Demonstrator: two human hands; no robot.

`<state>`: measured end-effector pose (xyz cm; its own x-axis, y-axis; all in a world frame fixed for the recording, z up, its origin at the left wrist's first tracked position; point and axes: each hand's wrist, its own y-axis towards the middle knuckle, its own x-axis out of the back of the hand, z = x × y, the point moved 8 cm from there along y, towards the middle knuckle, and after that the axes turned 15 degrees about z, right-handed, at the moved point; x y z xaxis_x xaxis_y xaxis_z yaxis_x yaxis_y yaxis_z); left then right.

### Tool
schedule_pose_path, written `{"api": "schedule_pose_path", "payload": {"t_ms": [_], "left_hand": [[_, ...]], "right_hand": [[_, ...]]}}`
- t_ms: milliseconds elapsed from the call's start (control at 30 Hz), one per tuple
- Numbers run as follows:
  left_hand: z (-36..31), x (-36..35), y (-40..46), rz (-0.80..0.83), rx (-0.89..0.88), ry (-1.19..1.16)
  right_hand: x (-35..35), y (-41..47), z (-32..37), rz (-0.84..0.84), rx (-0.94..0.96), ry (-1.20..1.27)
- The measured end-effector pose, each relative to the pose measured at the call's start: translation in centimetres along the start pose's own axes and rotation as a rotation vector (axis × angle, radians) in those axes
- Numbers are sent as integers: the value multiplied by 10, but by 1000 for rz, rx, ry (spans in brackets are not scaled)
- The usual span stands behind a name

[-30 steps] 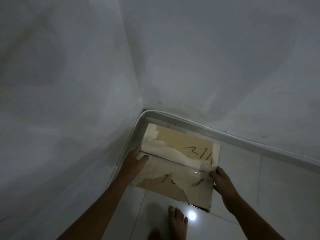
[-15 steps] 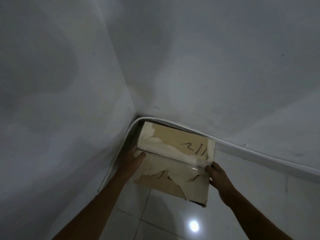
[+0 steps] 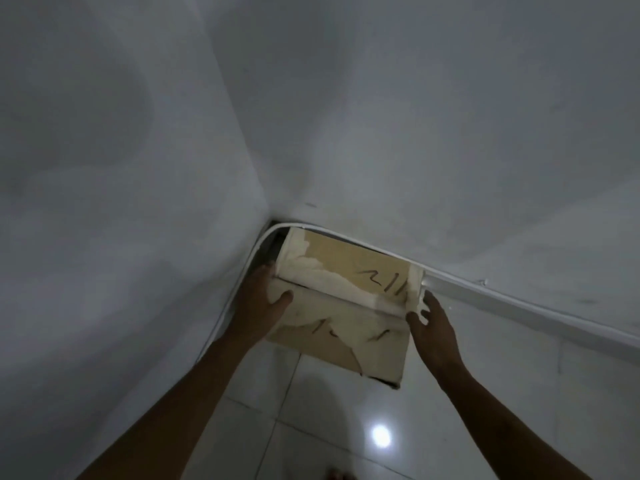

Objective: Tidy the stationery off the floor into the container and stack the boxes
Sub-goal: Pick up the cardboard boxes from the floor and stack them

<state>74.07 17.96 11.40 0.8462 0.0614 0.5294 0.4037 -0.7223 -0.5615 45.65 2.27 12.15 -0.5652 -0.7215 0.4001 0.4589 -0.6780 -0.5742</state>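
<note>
A brown cardboard box (image 3: 349, 271) with torn pale tape and dark scrawled marks on its closed flaps sits pushed into the corner where two walls meet. My left hand (image 3: 259, 299) grips its left end, thumb on the top flap and fingers hidden down the side. My right hand (image 3: 433, 323) is at the right end with fingers spread and nearly straight, thumb just touching the box edge. A dark edge shows under the near right corner; what lies beneath is hidden. No stationery or other container is in sight.
Grey-white walls (image 3: 415, 133) close in on the left and behind. A white cable or trim (image 3: 519, 299) runs along the wall base. Glossy white floor tiles (image 3: 346, 427) with a light reflection stretch toward me and to the right. Toes (image 3: 341, 475) show at the bottom edge.
The box has travelled deeper into the corner, up against both walls. My right hand's fingers have loosened from its right edge and spread. My view has shifted forward.
</note>
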Motion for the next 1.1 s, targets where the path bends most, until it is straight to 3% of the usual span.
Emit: {"api": "schedule_pose_path", "payload": {"t_ms": [167,333,500,733,867,1100], "left_hand": [[-93,56,-87,9,-236,183],[-194,132,-195,-101,-414,254],[-281,197,-293,-240,-528,362],[-361,254,-416,-326,-488,372],[-386,270,-486,-390,-376,355],[-372,262,-628,-557,-161,262]], "right_hand": [[13,-66,126,42,306,-152],[30,-164,265,121,623,-296],[63,-256,377,80,827,-513],[97,-380,487,224,991,-652],[106,-446,522,289,1073,-749],[88,-558,542,463,1289,-831]]}}
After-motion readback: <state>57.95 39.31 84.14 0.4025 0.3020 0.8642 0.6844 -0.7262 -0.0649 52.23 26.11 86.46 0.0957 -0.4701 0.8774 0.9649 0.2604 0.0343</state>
